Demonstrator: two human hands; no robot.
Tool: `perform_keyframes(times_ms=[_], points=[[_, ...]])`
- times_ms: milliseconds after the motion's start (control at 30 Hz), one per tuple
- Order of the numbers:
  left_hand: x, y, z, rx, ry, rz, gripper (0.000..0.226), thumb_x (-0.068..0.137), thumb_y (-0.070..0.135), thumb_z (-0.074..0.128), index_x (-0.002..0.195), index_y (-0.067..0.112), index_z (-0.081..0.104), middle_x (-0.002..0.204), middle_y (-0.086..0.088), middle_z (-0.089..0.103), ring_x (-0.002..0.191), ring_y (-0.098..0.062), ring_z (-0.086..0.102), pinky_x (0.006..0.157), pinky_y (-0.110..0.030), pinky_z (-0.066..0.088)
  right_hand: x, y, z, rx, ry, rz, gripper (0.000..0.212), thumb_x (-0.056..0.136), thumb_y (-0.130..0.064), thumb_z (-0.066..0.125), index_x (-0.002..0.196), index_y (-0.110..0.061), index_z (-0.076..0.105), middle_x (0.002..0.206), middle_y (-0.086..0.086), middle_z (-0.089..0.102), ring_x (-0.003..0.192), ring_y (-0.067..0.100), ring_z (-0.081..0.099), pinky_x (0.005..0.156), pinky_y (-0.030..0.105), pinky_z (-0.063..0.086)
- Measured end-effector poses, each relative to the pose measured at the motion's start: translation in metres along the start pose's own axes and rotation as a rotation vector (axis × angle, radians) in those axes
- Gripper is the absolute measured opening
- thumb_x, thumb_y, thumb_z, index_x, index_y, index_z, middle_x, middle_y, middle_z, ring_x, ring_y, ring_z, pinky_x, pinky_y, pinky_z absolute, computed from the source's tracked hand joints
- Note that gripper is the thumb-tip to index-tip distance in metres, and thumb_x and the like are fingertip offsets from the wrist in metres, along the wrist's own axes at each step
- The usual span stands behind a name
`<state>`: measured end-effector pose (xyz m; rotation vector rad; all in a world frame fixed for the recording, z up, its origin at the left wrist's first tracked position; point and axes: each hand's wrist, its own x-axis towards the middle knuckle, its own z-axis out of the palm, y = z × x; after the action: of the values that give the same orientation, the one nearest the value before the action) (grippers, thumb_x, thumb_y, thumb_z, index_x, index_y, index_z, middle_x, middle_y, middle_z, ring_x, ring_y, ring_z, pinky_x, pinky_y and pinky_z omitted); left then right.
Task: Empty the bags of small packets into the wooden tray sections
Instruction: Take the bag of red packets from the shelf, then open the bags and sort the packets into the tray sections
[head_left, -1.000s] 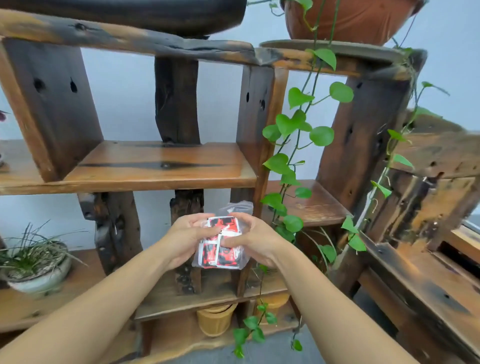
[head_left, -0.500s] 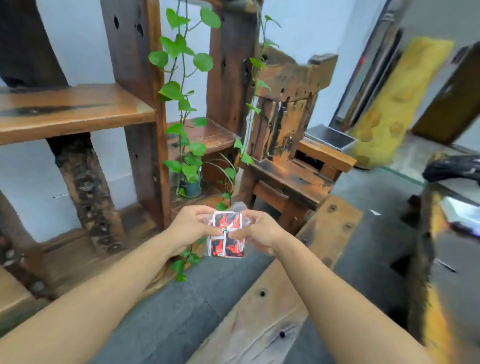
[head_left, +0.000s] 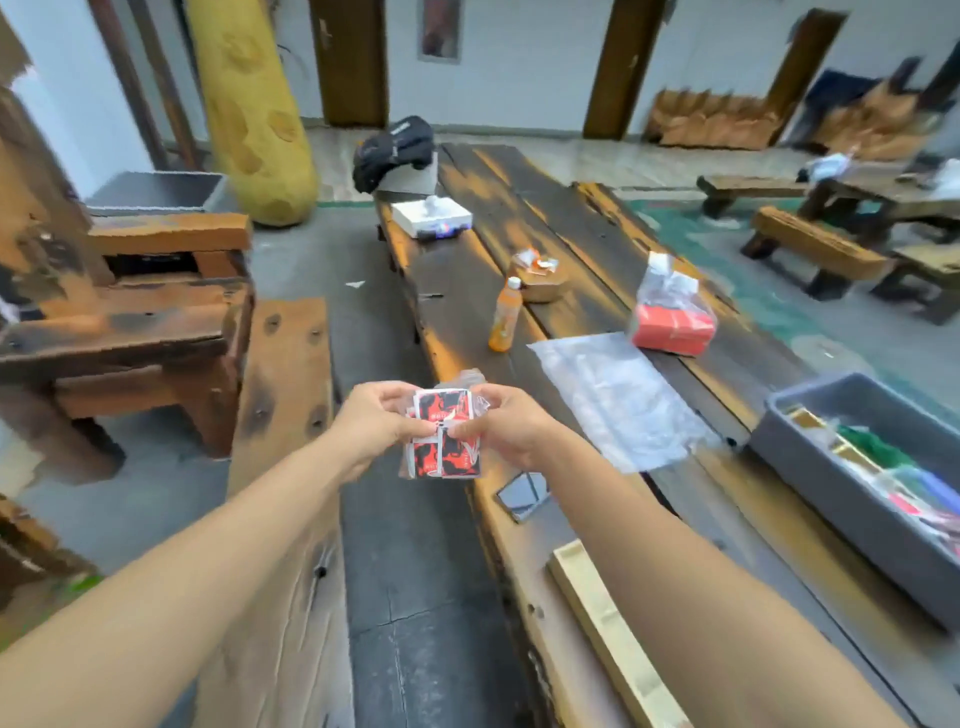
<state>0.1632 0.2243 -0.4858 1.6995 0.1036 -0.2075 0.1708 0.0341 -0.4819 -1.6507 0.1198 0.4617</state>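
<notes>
Long dark plank desk (head_left: 571, 270) with orange-worn patches: carries an orange drink bottle (head_left: 504, 322), a flat empty clear plastic sheet bag (head_left: 618, 400), a grey plastic bin (head_left: 831, 483) and a pale wooden tray edge (head_left: 597, 613). Left hand (head_left: 379, 426) and right hand (head_left: 506, 428), close together, both pinch a clear bag of red-and-black small packets (head_left: 447, 441), held in the air at the desk's near-left edge.

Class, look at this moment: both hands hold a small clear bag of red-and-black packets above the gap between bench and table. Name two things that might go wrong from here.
1. The bag of packets is held by the left hand and right hand over the floor gap, not the table; if it opens here, packets may fall.
2. A phone lies near the table edge beside the right forearm and might get knocked off.
</notes>
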Motion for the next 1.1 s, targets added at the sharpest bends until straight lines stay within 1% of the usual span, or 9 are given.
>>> perform_keyframes(times_ms=[67, 133, 333, 467, 533, 767, 867, 1000, 1100], points=[[0.003, -0.004, 0.064, 0.023, -0.108, -0.018, 0.043, 0.065, -0.014, 0.081, 0.101, 0.007, 0.069, 0.096, -0.013, 0.074, 0.083, -0.021, 0.072, 0.075, -0.034, 0.06, -0.027, 0.028, -0.054, 0.032, 0.098, 0.035, 0.033, 0.072, 0.013, 0.076, 0.097, -0.007, 0.07, 0.094, 0.015, 0.075, 0.093, 0.035, 0.072, 0.092, 0.054, 0.056], [-0.005, -0.01, 0.123, 0.032, -0.199, -0.046, 0.044, 0.066, -0.015, 0.08, 0.105, 0.003, 0.069, 0.099, -0.015, 0.074, 0.086, -0.024, 0.07, 0.073, -0.033, 0.06, -0.06, 0.057, -0.1, 0.077, 0.18, 0.06, 0.033, 0.072, 0.017, 0.073, 0.095, -0.006, 0.07, 0.09, 0.015, 0.073, 0.087, 0.033, 0.07, 0.094, 0.057, 0.054], [-0.054, -0.037, 0.261, 0.121, -0.418, -0.067, 0.04, 0.066, -0.015, 0.08, 0.099, 0.004, 0.069, 0.089, -0.016, 0.072, 0.077, -0.021, 0.068, 0.064, -0.026, 0.059, -0.167, 0.137, -0.187, 0.144, 0.393, 0.147, 0.041, 0.073, 0.015, 0.074, 0.111, 0.004, 0.066, 0.097, 0.019, 0.072, 0.09, 0.035, 0.069, 0.091, 0.054, 0.056], [-0.084, -0.057, 0.324, 0.128, -0.521, -0.081, 0.044, 0.065, -0.019, 0.078, 0.102, 0.002, 0.068, 0.092, -0.016, 0.07, 0.077, -0.021, 0.067, 0.068, -0.03, 0.059, -0.222, 0.183, -0.22, 0.17, 0.496, 0.17, 0.038, 0.076, 0.012, 0.074, 0.112, 0.002, 0.064, 0.091, 0.008, 0.071, 0.086, 0.026, 0.071, 0.082, 0.042, 0.06], [-0.094, -0.068, 0.349, 0.146, -0.551, -0.101, 0.046, 0.064, -0.019, 0.079, 0.104, 0.0, 0.068, 0.093, -0.014, 0.071, 0.079, -0.022, 0.067, 0.07, -0.032, 0.058, -0.242, 0.2, -0.233, 0.193, 0.546, 0.188, 0.039, 0.076, 0.013, 0.073, 0.113, 0.002, 0.064, 0.092, 0.008, 0.07, 0.084, 0.022, 0.069, 0.076, 0.037, 0.059], [-0.082, -0.094, 0.402, 0.222, -0.625, -0.179, 0.041, 0.073, -0.003, 0.081, 0.111, 0.0, 0.067, 0.104, -0.016, 0.072, 0.092, -0.026, 0.07, 0.07, -0.032, 0.059, -0.248, 0.246, -0.263, 0.273, 0.633, 0.297, 0.038, 0.075, 0.01, 0.075, 0.108, -0.005, 0.067, 0.105, 0.014, 0.074, 0.097, 0.028, 0.072, 0.088, 0.045, 0.059], [-0.062, -0.107, 0.415, 0.229, -0.662, -0.262, 0.039, 0.076, 0.002, 0.08, 0.112, -0.003, 0.066, 0.106, -0.02, 0.072, 0.088, -0.028, 0.072, 0.068, -0.035, 0.061, -0.236, 0.256, -0.272, 0.237, 0.643, 0.376, 0.037, 0.075, 0.006, 0.076, 0.107, -0.007, 0.067, 0.104, 0.012, 0.074, 0.096, 0.027, 0.073, 0.088, 0.046, 0.06], [-0.03, -0.128, 0.429, 0.188, -0.751, -0.413, 0.033, 0.081, 0.005, 0.077, 0.108, -0.008, 0.065, 0.107, -0.028, 0.07, 0.086, -0.032, 0.072, 0.077, -0.043, 0.06, -0.211, 0.256, -0.294, 0.103, 0.605, 0.484, 0.028, 0.079, 0.002, 0.07, 0.103, -0.011, 0.064, 0.099, 0.005, 0.068, 0.083, 0.016, 0.066, 0.069, 0.029, 0.056], [-0.01, -0.137, 0.436, 0.158, -0.808, -0.566, 0.027, 0.087, 0.004, 0.07, 0.11, -0.011, 0.065, 0.101, -0.026, 0.071, 0.08, -0.027, 0.071, 0.078, -0.037, 0.062, -0.178, 0.251, -0.314, -0.023, 0.572, 0.596, 0.015, 0.083, -0.005, 0.063, 0.096, -0.013, 0.062, 0.083, 0.001, 0.06, 0.069, 0.012, 0.055, 0.054, 0.019, 0.044]])
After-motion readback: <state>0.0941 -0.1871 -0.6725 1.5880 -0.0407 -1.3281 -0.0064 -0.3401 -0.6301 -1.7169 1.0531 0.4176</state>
